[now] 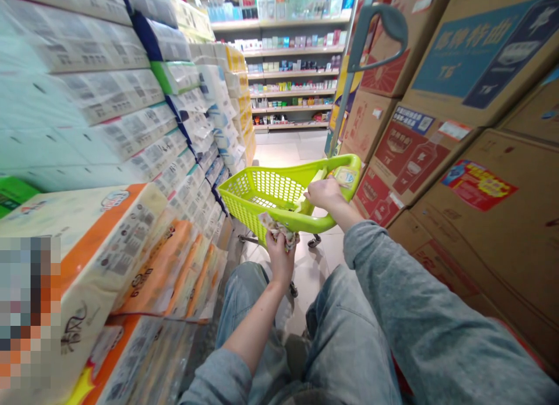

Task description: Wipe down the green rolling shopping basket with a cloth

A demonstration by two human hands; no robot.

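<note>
A lime-green shopping cart with perforated basket walls stands in front of my knees, its wheels on the tiled floor. My left hand is closed around a crumpled patterned cloth and presses it against the outside of the basket's near side. At the cart's handle end, my right hand is closed beside the pale yellow-green inner flap; its fingertips are partly hidden, and its grip appears to be on this flap. Beyond the right hand, a label shows on the cart's end.
Stacked tissue packs line the left side closely. On the right, tall stacks of cardboard cartons form a wall. A grey pole with a looped handle rises beside the cartons. Shelves of small goods cross the aisle's far end.
</note>
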